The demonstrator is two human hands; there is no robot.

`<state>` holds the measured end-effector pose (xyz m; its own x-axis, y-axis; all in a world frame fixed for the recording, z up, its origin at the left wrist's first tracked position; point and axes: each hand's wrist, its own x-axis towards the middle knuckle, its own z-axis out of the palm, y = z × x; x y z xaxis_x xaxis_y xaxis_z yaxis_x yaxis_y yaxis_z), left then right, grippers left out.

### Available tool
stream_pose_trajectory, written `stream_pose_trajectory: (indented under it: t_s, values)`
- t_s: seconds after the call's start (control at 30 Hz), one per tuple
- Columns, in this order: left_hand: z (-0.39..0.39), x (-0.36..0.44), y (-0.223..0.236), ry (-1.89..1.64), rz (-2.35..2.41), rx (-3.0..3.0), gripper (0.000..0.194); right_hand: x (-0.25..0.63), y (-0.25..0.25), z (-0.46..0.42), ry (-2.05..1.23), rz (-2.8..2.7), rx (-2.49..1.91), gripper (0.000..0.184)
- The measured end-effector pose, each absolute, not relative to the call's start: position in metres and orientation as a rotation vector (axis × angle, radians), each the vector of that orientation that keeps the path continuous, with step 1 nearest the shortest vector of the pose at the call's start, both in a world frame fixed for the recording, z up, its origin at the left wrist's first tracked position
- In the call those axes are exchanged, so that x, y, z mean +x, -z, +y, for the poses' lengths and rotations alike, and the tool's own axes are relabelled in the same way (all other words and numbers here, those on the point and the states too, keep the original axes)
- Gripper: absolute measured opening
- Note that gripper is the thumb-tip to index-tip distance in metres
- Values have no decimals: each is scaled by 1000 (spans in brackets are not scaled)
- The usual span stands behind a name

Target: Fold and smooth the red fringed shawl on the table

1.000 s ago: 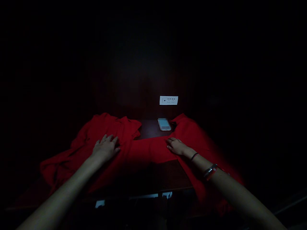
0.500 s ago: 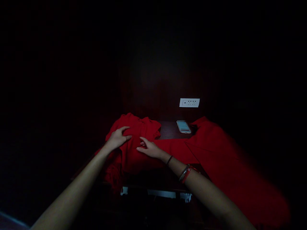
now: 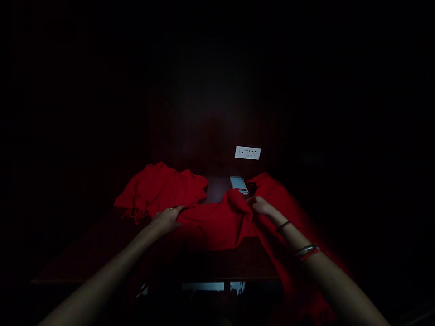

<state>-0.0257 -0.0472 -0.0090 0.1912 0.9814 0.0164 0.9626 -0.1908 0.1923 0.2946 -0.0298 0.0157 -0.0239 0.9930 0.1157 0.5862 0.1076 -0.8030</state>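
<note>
A red fringed shawl (image 3: 207, 226) lies across the dark table, with a raised fold near its middle. My left hand (image 3: 167, 220) is closed on the cloth at the left of the strip, beside a bunched, fringed part. Its fingers are partly hidden and a ring shows faintly. My right hand (image 3: 260, 205) is closed on the shawl just right of the raised fold, its fingertips hidden by cloth. From there the shawl spreads right and hangs over the table's front edge.
A phone (image 3: 239, 185) lies behind the fold, its lower part close to the cloth. On the dark wall above is a white socket plate (image 3: 248, 152). The wooden table (image 3: 102, 253) ends at a front edge, with pale shapes beneath. Darkness hides both sides.
Both hands, first flat and then lifted close together at the left, have moved apart and closed on the shawl. A fold now rises beside my right hand, and the left cloth has shifted back.
</note>
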Motion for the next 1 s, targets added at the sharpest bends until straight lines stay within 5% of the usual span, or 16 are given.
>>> stream_pose_trajectory:
  t_s: [0.13, 0.3, 0.53, 0.73, 0.87, 1.0]
  values:
    - [-48, -11, 10, -356, 1811, 2460, 38, 304, -18, -36, -346, -1815, -1578, 35]
    - [-52, 18, -41, -818, 1355, 2514, 34, 236, -7, -52, -172, -2400, -1273, 84]
    - [-44, 48, -60, -1105, 1049, 2364, 38, 253, -33, -43, 39, -2476, -1436, 24]
    - [-19, 77, -32, -789, 1025, 2513, 59, 409, -98, -73, 597, -1822, -1916, 35]
    - [-5, 102, 1, -622, 1249, 2591, 58, 458, -97, -98, 381, -1711, -2531, 27]
    - [0, 116, 21, -412, 1506, 2526, 60, 429, -75, -82, 312, -1856, -2414, 29]
